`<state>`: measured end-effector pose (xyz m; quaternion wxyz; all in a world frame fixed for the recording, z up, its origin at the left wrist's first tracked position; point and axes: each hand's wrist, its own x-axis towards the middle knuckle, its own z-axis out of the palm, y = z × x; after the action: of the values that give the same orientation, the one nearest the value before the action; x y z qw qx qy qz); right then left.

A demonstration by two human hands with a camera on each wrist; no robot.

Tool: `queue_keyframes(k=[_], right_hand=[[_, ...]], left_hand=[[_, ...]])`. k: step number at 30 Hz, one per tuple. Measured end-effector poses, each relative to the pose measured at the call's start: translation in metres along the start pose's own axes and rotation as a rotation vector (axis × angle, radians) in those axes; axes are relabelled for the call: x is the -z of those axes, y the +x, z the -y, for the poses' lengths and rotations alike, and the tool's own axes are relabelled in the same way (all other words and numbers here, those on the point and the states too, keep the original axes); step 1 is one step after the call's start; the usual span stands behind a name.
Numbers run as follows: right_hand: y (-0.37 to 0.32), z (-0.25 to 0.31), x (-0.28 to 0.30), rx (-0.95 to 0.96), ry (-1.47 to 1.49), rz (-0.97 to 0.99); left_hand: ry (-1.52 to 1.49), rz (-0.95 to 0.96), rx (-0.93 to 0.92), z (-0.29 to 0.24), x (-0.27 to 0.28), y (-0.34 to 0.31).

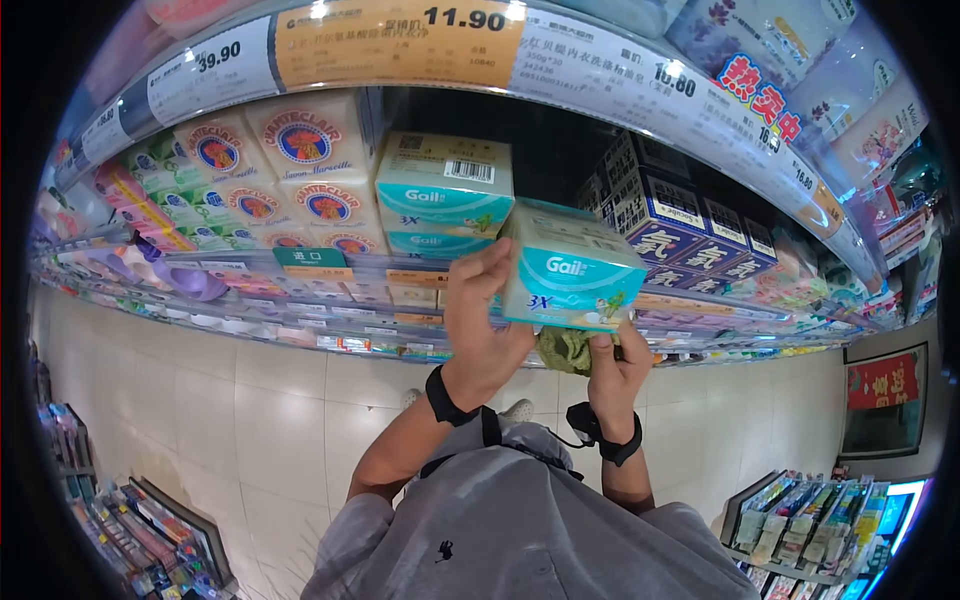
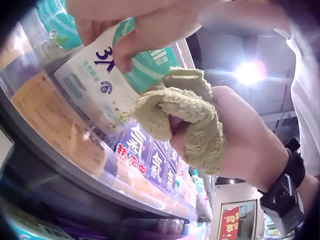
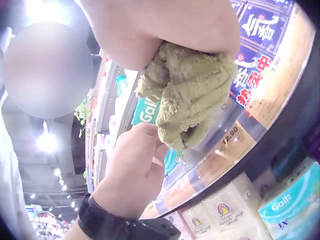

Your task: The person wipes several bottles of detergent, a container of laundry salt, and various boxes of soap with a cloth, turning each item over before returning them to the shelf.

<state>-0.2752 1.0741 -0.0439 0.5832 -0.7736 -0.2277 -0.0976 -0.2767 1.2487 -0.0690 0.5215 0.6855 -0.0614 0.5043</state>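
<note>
A white-and-turquoise Gail soap pack (image 1: 572,268) sits tilted at the front of the shelf, between both hands. My left hand (image 1: 478,322) grips its left side, the thumb on the front in the left wrist view. In my right hand (image 1: 618,372) is a crumpled, fuzzy green cloth (image 2: 187,117), bunched around the fingers. That hand is at the pack's lower right corner, its thumb close to the bottom edge. The right wrist view has the cloth (image 3: 192,95) hiding most of the pack.
Stacked Gail packs (image 1: 445,205) stand left of the held one, beside Chanteclair soaps (image 1: 305,140). To the right are purple boxes (image 1: 670,240). A shelf edge with price tags (image 1: 400,45) runs overhead. Tiled floor (image 1: 290,400) lies below, with more display racks (image 1: 810,520) behind.
</note>
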Motion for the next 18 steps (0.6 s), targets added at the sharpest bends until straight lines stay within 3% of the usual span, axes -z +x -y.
queue_keyframes(k=[3,7,10,16,18], right_hand=[[0.005,0.007,-0.003,-0.054,-0.070,0.008],[0.015,0.017,-0.009,0.021,-0.123,-0.021],[0.015,0.015,-0.013,0.012,-0.115,-0.065],[0.003,0.009,-0.014,-0.018,0.013,-0.106],[0.002,0.012,-0.015,0.000,0.038,-0.110]], left_hand=[[0.108,0.027,0.015,-0.003,0.003,0.003],[0.213,0.030,0.051,-0.013,0.003,0.005],[0.033,0.020,0.100,-0.014,0.004,0.003],[0.077,0.072,0.100,-0.023,0.009,0.001],[-0.076,0.010,0.164,-0.020,0.003,-0.005]])
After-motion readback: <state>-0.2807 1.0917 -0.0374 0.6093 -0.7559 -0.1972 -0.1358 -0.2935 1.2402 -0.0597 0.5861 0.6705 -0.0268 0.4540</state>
